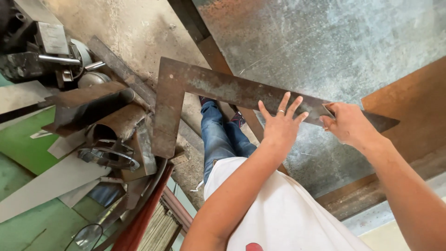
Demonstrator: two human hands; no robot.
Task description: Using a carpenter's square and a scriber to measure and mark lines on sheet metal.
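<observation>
Clutter at 9 o'clock from my hands: heap of rusty scrap [109, 125] w/ a short pipe section, angle pcs and a ring-shaped part, all brown, rough. Dark machine [37, 44] w/ shiny rods at 10 o'clock, top-left corner. Pale flat sheet offcuts [44, 183] at 8 o'clock on green floor [21, 139]. Bare concrete [139, 28] at 11 o'clock. Nothing sits betw hands and the work; only my own jeans leg [218, 135] and white shirt [278, 214] below.

Galv steel sheet [334, 51] fills 12 to 2 o'clock: grey, spangled, scratched, rust bloom near top. Rusty brown plate [413, 107] at 3 o'clock.

Steel square [186, 86]: big L-shape, flat, heavily rusted, pitted. Long arm lies across the sheet toward 3 o'clock, short arm hangs off sheet edge toward 7 o'clock, over the scrap.

Left hand [278, 125] is flat, fingers spread wide, pressing on the long arm; ring on one finger. Right hand [348, 123] is curled narrow at the arm's far end, fingertips pinched against its edge; can't tell if smth small is in the pinch.
</observation>
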